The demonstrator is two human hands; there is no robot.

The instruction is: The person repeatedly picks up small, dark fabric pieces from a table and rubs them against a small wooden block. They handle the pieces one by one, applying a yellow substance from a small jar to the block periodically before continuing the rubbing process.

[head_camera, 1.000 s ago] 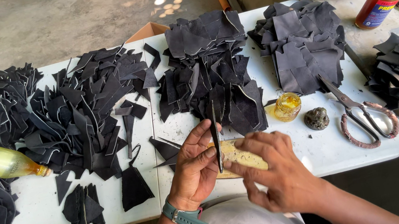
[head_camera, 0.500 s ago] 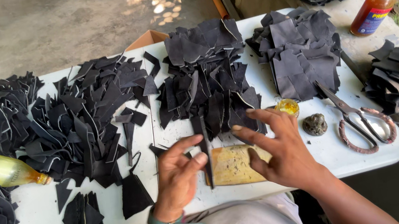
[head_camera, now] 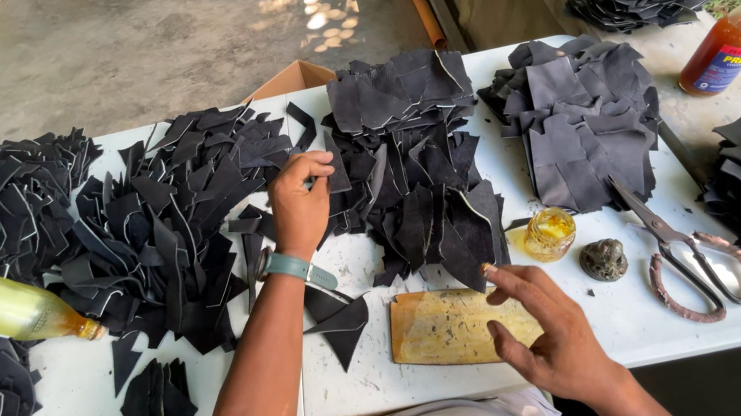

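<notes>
My left hand reaches forward to the left edge of the middle pile of black cut pieces, its fingers curled on a black piece there. A teal watch sits on that wrist. Near the front edge, my right hand rests with fingers apart on the right end of a yellowish stained board and holds nothing. A black triangular piece lies just left of the board.
Heaps of black pieces cover the white table. Also here: a yellow bottle lying at the left, a small glue jar, a dark lump, large scissors and an upright amber bottle.
My left hand has moved from the board up to the middle pile with a black piece. My right hand has dropped back onto the board's right end.
</notes>
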